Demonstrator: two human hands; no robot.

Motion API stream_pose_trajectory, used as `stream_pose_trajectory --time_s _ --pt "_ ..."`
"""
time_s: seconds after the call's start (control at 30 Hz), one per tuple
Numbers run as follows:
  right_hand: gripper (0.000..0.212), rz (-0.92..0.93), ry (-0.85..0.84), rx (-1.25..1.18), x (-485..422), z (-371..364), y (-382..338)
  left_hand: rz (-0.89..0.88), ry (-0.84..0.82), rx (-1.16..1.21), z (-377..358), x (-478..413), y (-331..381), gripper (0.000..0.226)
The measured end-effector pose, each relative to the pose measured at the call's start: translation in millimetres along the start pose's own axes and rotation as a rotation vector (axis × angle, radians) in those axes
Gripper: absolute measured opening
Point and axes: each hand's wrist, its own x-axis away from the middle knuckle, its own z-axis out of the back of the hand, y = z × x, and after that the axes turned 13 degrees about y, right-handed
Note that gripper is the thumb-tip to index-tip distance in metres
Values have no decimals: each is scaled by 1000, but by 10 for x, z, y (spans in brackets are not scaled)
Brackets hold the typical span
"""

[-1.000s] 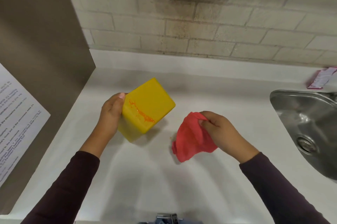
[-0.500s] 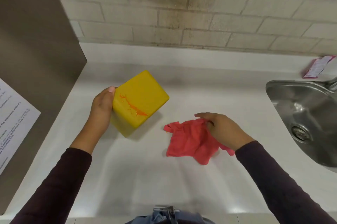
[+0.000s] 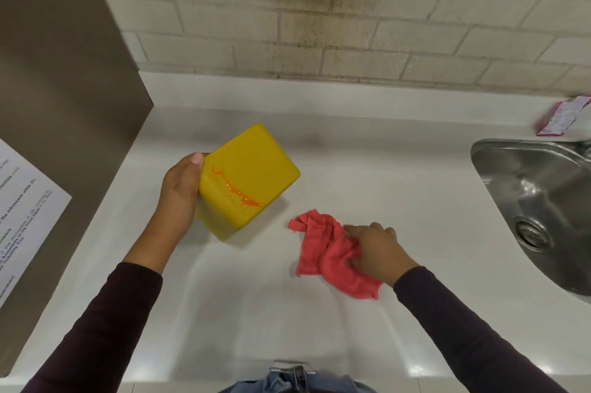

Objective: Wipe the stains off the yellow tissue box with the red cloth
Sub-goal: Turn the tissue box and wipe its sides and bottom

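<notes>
A yellow tissue box (image 3: 256,165) stands tilted on the white counter (image 3: 383,175), left of centre. An orange stain (image 3: 236,189) runs across its upper face. My left hand (image 3: 179,191) grips the box's left side. The red cloth (image 3: 329,252) lies crumpled on the counter to the right of the box, apart from it. My right hand (image 3: 377,248) rests on the cloth's right part, fingers curled into the fabric.
A steel sink (image 3: 537,200) sits at the right with its drain (image 3: 531,232) showing. A pink packet (image 3: 563,116) lies on the back ledge. A brown panel (image 3: 64,104) with a printed sheet (image 3: 22,210) bounds the left. Tiled wall behind.
My right hand lowered the cloth from the air onto the counter, spread it, then gathered it under the fingers. The box stayed in my left hand, barely moved.
</notes>
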Motion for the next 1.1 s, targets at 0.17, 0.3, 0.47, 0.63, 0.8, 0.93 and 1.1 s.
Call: stream_pose_trajectory --time_s 0.17,0.3,0.47,0.63,0.8,0.93,1.1 --pt "21 68 74 33 14 236 -34 25 -5 4 9 -21 26 39" --pt "24 135 227 -406 130 784 -229 39 1 14 13 -21 49 38" --pt "14 13 315 -1011 89 1292 -678 -11 -25 23 2 15 22 33" --pt "21 140 496 -827 -291 1454 -1104 -98 -99 49 9 69 31 33" --pt "65 288 484 -585 -452 1077 -1385 -66 -93 37 22 54 30 34" --pt "48 315 616 -578 -398 816 -1343 -84 -91 22 10 73 -4 36" --pt "46 390 649 -554 -353 764 -1298 -83 -84 22 -2 112 7 37"
